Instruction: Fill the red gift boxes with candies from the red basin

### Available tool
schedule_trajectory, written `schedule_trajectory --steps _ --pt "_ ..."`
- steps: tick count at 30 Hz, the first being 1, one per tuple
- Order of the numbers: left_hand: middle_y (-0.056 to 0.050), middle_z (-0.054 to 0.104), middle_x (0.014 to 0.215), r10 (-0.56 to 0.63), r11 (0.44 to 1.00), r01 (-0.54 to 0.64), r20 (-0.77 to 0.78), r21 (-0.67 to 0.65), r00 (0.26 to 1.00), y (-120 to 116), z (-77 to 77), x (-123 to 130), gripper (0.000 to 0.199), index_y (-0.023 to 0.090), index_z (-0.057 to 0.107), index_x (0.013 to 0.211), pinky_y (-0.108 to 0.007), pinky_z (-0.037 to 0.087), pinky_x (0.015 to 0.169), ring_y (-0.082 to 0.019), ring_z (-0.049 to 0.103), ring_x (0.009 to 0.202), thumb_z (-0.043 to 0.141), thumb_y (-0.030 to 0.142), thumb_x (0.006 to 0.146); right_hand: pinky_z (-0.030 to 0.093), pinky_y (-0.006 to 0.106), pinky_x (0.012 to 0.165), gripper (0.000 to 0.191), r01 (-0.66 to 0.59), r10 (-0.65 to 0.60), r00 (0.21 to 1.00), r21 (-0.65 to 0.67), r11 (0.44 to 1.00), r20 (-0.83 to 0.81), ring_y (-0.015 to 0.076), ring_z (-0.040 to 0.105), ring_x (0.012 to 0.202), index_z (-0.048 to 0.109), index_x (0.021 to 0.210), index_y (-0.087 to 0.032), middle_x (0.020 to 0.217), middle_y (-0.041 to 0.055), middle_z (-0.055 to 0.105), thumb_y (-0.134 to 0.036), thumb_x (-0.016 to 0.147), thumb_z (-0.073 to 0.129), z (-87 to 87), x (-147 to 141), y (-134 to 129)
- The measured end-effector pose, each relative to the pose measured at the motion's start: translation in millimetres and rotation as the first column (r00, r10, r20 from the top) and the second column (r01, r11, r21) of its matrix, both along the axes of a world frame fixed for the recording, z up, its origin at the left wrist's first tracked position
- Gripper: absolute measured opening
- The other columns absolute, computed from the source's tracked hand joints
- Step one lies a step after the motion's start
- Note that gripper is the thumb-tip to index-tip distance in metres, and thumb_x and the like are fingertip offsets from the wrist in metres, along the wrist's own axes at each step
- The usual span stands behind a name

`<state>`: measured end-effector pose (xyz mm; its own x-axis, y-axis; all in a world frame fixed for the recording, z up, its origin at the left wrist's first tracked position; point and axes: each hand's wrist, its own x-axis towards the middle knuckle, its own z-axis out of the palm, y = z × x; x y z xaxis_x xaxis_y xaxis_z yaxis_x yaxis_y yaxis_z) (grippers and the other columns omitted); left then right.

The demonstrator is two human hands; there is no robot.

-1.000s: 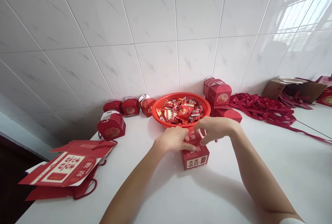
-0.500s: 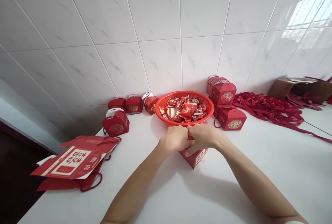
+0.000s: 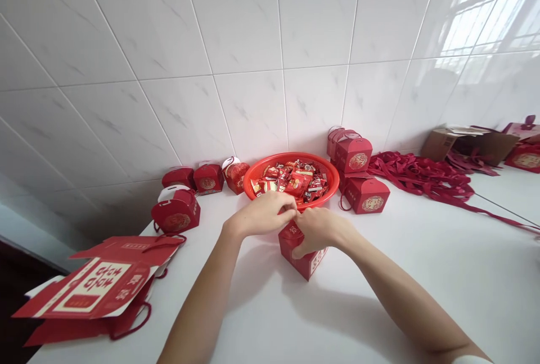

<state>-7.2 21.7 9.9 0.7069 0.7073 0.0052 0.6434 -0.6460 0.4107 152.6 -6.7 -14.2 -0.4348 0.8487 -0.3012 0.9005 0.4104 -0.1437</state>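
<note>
A small red candy box [image 3: 300, 263] with printed pale lettering stands on the white table, close in front of the red plastic basket [image 3: 333, 187] of wrapped candies [image 3: 297, 182]. My right hand [image 3: 323, 230] is closed over the box's top and right part, its thumb against the near face. My left hand [image 3: 265, 213] reaches over the back of the box, fingers bent and pinched together near its top edge. What those fingertips grip is hidden. Both hands partly cover the top of the box.
Flat red paper bags [image 3: 97, 285] with cords lie at the left edge. Several finished-looking red boxes [image 3: 179, 212] stand back left; others [image 3: 365, 195] are stacked right of the basket. Dark red ribbons [image 3: 417, 175] and an opened cardboard box [image 3: 442, 144] lie farther right, along the tiled wall.
My left hand has lifted slightly and shifted left, showing more of the box's top. My right hand stays on the box. The view has swung a little to the right.
</note>
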Motion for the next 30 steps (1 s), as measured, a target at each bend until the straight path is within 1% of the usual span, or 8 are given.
schedule_trajectory --steps 6,10,13,15,17,20,25,30 --pt "-0.005 0.069 0.105 0.095 0.987 -0.124 0.238 0.107 0.966 35 -32.8 13 0.026 0.02 0.066 0.093 -0.031 0.047 0.087 -0.021 0.062 0.098 0.047 0.038 0.091 0.042 0.031 0.056 0.052 0.005 -0.005 1.0 -0.067 0.998 -0.008 0.0285 0.066 0.079 0.062 0.098 -0.02 0.089 0.0076 0.067 -0.057 0.064 0.073 16.0 13 -3" --pt "-0.005 0.071 0.089 0.251 0.962 -0.257 0.073 0.094 0.965 48 -56.0 19 0.037 0.021 0.064 0.078 -0.032 0.043 0.071 -0.023 0.063 0.084 0.039 0.043 0.094 0.037 0.028 0.054 0.043 0.008 -0.012 0.988 -0.024 1.0 -0.153 0.022 0.06 0.069 0.055 0.087 -0.023 0.077 0.0013 0.062 -0.058 0.067 0.07 48.3 58 -22" --pt "-0.005 0.07 0.082 0.298 0.947 -0.295 -0.002 0.126 0.955 45 -60.0 23 0.042 0.022 0.059 0.07 -0.032 0.038 0.066 -0.024 0.063 0.08 0.034 0.042 0.096 0.041 0.028 0.06 0.038 0.191 -0.129 0.926 0.146 0.971 -0.354 0.0202 0.06 0.072 0.054 0.09 -0.024 0.081 0.0007 0.064 -0.056 0.074 0.065 66.3 104 -35" --pt "-0.005 0.07 0.081 0.314 0.943 -0.31 -0.015 0.125 0.949 42 -58.7 25 0.042 0.022 0.059 0.07 -0.031 0.036 0.065 -0.024 0.063 0.079 0.035 0.043 0.096 0.04 0.029 0.061 0.044 0.459 -0.305 0.84 0.289 0.84 -0.449 0.022 0.06 0.074 0.054 0.095 -0.024 0.082 0.0021 0.065 -0.064 0.076 0.061 68.6 130 -34" --pt "-0.005 0.071 0.082 0.326 0.938 -0.32 -0.028 0.132 0.945 40 -57.5 26 0.041 0.022 0.059 0.07 -0.032 0.036 0.065 -0.025 0.064 0.079 0.035 0.042 0.096 0.042 0.032 0.063 0.05 0.682 -0.449 0.712 0.379 0.625 -0.54 0.0258 0.061 0.081 0.056 0.099 -0.024 0.088 0.0054 0.066 -0.066 0.073 0.062 63.5 146 -23" --pt "-0.005 0.072 0.084 0.336 0.931 -0.323 -0.051 0.168 0.941 41 -57.7 27 0.041 0.021 0.059 0.07 -0.033 0.037 0.066 -0.026 0.064 0.079 0.033 0.039 0.097 0.046 0.038 0.072 0.05 0.847 -0.557 0.531 0.372 0.381 -0.638 0.0328 0.059 0.099 0.057 0.104 -0.022 0.104 0.0118 0.065 -0.058 0.071 0.065 48.9 153 5" --pt "-0.008 0.074 0.088 0.344 0.926 -0.325 -0.073 0.194 0.936 41 -59.0 27 0.043 0.022 0.065 0.076 -0.034 0.04 0.068 -0.029 0.066 0.083 0.032 0.038 0.098 0.047 0.045 0.088 0.055 0.924 -0.663 0.382 0.27 0.269 -0.644 0.0375 0.053 0.114 0.056 0.116 -0.018 0.117 0.0188 0.06 -0.053 0.074 0.065 25.5 142 45" --pt "-0.008 0.074 0.087 0.353 0.922 -0.332 -0.076 0.2 0.933 38 -57.9 27 0.044 0.021 0.065 0.074 -0.035 0.042 0.069 -0.029 0.066 0.082 0.032 0.037 0.098 0.043 0.048 0.096 0.062 0.928 -0.706 0.37 0.265 0.26 -0.603 0.0415 0.046 0.125 0.05 0.129 -0.01 0.13 0.0261 0.053 -0.053 0.084 0.056 8.9 128 62"
